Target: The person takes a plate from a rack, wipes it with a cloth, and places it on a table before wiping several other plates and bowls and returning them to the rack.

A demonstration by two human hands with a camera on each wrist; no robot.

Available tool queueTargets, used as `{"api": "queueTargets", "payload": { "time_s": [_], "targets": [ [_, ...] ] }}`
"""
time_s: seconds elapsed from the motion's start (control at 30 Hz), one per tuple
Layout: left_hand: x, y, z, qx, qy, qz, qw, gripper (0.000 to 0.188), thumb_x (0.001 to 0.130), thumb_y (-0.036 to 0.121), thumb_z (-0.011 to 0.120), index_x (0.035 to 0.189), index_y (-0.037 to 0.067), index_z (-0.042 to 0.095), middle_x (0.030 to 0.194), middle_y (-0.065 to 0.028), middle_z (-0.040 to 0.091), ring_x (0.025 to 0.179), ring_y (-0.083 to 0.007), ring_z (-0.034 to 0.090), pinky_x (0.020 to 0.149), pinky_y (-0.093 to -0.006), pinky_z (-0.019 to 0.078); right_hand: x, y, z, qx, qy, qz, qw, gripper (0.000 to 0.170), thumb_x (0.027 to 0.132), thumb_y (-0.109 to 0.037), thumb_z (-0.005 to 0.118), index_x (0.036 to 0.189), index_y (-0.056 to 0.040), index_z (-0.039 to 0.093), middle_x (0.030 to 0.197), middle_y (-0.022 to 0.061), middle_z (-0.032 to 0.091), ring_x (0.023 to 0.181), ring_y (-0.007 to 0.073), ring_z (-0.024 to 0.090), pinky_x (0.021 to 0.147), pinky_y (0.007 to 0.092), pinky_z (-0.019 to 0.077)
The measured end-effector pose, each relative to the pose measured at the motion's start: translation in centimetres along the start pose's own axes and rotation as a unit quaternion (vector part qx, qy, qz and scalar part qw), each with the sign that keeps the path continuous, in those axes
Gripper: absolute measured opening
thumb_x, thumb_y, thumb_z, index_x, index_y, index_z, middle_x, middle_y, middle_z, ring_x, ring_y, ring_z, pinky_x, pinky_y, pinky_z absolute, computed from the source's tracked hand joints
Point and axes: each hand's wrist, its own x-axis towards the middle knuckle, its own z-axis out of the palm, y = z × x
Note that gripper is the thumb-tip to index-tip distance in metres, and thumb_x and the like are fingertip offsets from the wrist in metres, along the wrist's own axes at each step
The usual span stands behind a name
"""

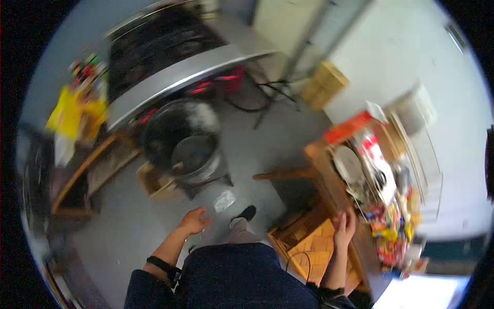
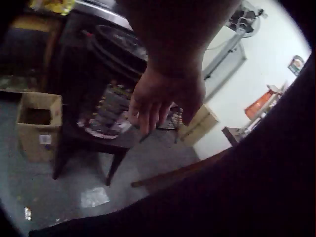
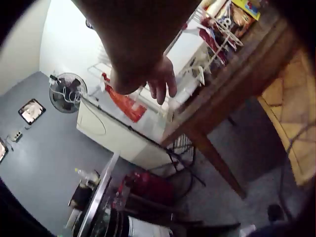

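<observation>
Our right hand point(image 1: 345, 230): open, nearer the table point(image 1: 328, 183), by its long edge
Our left hand point(image 1: 195, 221): open, well apart from it
Packets point(image 1: 388, 234): beyond that edge

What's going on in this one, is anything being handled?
Nothing appears to be held. A person stands beside a cluttered wooden table. The left hand is out in the open with relaxed fingers; the right hand is at the table's edge, whether touching it I can't tell.
</observation>
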Motion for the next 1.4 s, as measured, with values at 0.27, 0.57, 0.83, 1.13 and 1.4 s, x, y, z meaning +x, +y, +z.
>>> {"api": "queueTargets", "payload": {
  "time_s": [0.27,0.57,0.83,1.13,1.4],
  "targets": [
    [-18.9,-37.2,7.6,-0.024,0.197,-0.165,0.966,0.044,0.073,0.036,0.055,0.100,0.001,0.053,0.087,-0.0174,0.058,0.084,-0.0311,0.054,0.077,-0.0370,0.0417,-15.6,1.6,18.2,-0.179,-0.480,-0.113,0.852,0.036,0.081,-0.020,0.052,0.110,-0.0007,0.043,0.084,0.0071,0.054,0.066,0.0120,0.053,0.059,0.0238,0.0435],
    [-43.9,-49.7,23.7,-0.442,0.383,-0.533,0.612,0.035,0.076,0.031,0.051,0.102,0.007,0.052,0.084,-0.0151,0.058,0.074,-0.0290,0.056,0.065,-0.0402,0.0439,-25.7,7.6,34.2,-0.290,-0.663,0.175,0.668,0.035,0.079,-0.029,0.051,0.106,-0.0073,0.047,0.084,0.0078,0.057,0.068,0.0193,0.057,0.057,0.0319,0.0443],
    [-47.8,-52.8,16.4,-0.740,0.436,-0.401,0.318,0.040,0.074,0.035,0.055,0.106,0.013,0.047,0.080,-0.0043,0.055,0.064,-0.0172,0.054,0.054,-0.0362,0.0401,-18.0,19.4,42.0,-0.538,-0.688,0.166,0.458,0.031,0.079,-0.033,0.048,0.097,-0.0092,0.052,0.085,0.0081,0.058,0.075,0.0219,0.057,0.060,0.0400,0.0427],
    [-60.4,-64.4,2.7,-0.412,0.524,-0.595,0.450,0.042,0.070,0.031,0.060,0.092,-0.004,0.054,0.084,-0.0152,0.059,0.075,-0.0237,0.056,0.068,-0.0319,0.0440,-49.3,8.2,73.2,-0.586,-0.672,0.026,0.452,0.027,0.079,-0.029,0.047,0.085,-0.0034,0.054,0.067,0.0101,0.058,0.056,0.0223,0.057,0.046,0.0362,0.0431],
    [-63.3,-65.0,3.4,-0.496,0.568,-0.580,0.308,0.034,0.069,0.032,0.059,0.083,0.001,0.057,0.080,-0.0135,0.059,0.077,-0.0267,0.056,0.068,-0.0319,0.0439,-91.9,-1.8,102.4,-0.212,-0.802,-0.376,0.412,0.024,0.077,-0.021,0.055,0.091,-0.0016,0.054,0.064,0.0063,0.053,0.051,0.0141,0.051,0.045,0.0281,0.0439]
  ]
}}
